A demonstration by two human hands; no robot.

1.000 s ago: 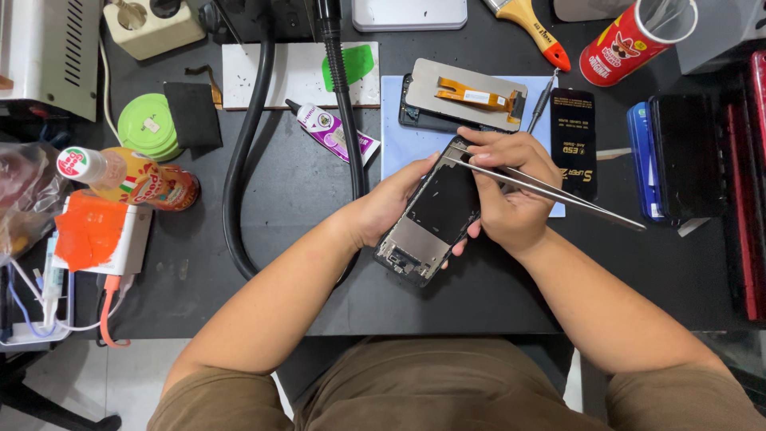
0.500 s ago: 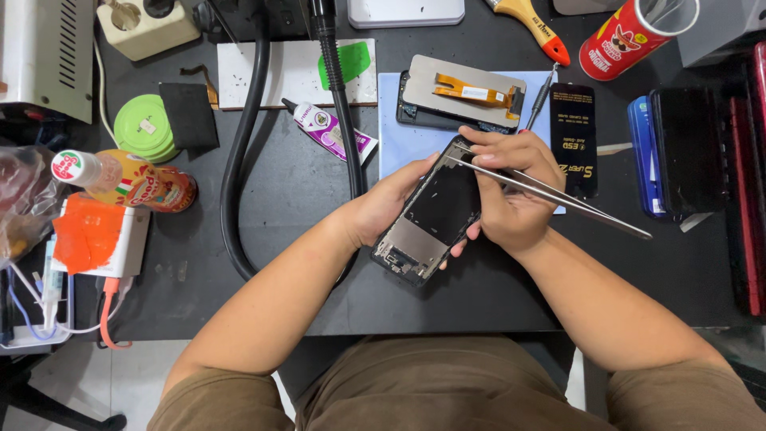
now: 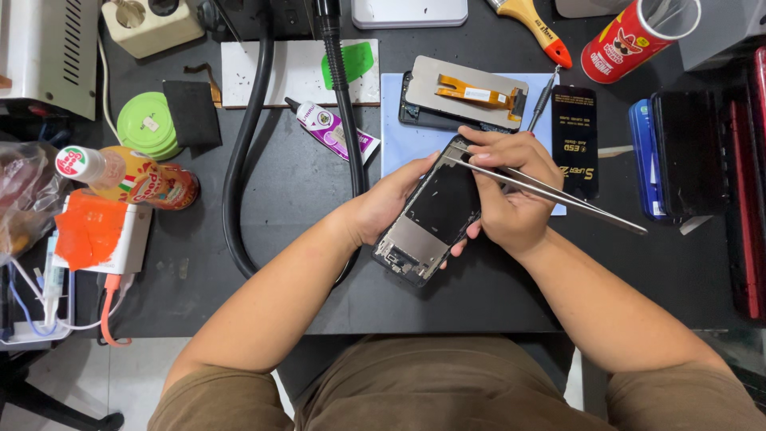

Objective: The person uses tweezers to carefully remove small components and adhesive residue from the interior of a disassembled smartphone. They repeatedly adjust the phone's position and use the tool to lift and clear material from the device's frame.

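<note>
Opened phone frame [image 3: 431,214] sits mid-counter [image 3: 303,183], tilted, cradled in left hand [image 3: 391,206]; right hand [image 3: 511,195] pinches tweezers [image 3: 550,191], tips at its far edge. Vs. 1 s ago: barely any shift, tips stay put, so work continues on same spot. Count: 1 frame, 1 tweezers, 1 detached screen [image 3: 463,96] on blue mat [image 3: 403,140], 1 glue tube [image 3: 331,128], 1 red can [image 3: 630,40].

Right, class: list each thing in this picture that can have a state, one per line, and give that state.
opened phone: back off, insides showing, tilted, held above the desk.
left hand: gripping the phone's edge.
right hand: pinching the tweezers.
tweezers: tips at the phone's top end.
loose screen panel: face down, orange ribbon showing.
glue tube: lying flat, capped.
red can: open-topped.
</note>
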